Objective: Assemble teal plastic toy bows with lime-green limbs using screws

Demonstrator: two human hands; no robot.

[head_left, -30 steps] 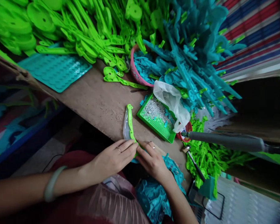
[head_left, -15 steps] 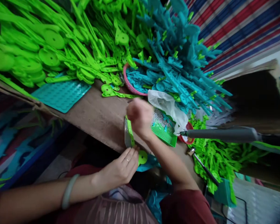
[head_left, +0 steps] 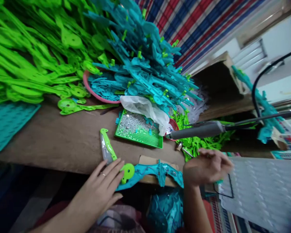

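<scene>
My left hand (head_left: 100, 187) lies flat with fingers stretched on a green plastic toy piece (head_left: 111, 153) with a clear blade-like part and a round green end, at the table's near edge. A teal plastic piece (head_left: 155, 171) lies joined to it, running right. My right hand (head_left: 206, 166) hovers to the right near the table's corner, blurred by motion, below a grey-handled soldering iron (head_left: 199, 130). A green tray (head_left: 137, 129) of small silvery screws sits just behind the pieces.
Big heaps of green plastic parts (head_left: 38, 55) and teal plastic parts (head_left: 145, 64) fill the back of the wooden table (head_left: 63, 136). A pink basket (head_left: 94, 94), a white plastic bag (head_left: 145, 110), a teal mat (head_left: 7, 123) and a white dimpled sheet (head_left: 264, 191) lie around.
My right hand has left the screw tray and swung to the right past the table's corner. The view has turned right. My left hand stays on the green piece.
</scene>
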